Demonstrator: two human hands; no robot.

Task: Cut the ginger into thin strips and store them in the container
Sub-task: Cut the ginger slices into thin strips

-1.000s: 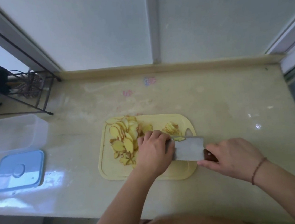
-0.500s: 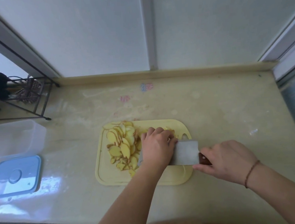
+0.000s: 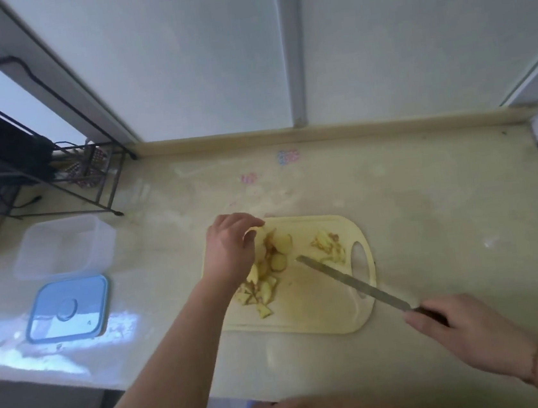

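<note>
A pale yellow cutting board [image 3: 310, 313] lies on the counter. Thin ginger slices [image 3: 268, 271] are heaped on its left half, and a small pile of cut ginger [image 3: 329, 247] sits near the handle hole. My left hand [image 3: 229, 252] hovers over the heap's far left end, fingers curled down and pinching at a slice. My right hand [image 3: 466, 329] grips the handle of a cleaver [image 3: 353, 281], whose blade is turned edge-on and reaches across the board's right side. The clear container [image 3: 64, 247] stands open at the left.
The container's blue lid [image 3: 68, 310] lies on the counter in front of it. A black wire rack [image 3: 66, 173] stands at the back left. A low ledge and wall panels close off the back. The counter's front edge runs close below the board.
My left hand has lifted off the blade and moved to the far left of the slices. My right hand pulled back to the right and tilted the cleaver edge-on. The camera moved nearer.
</note>
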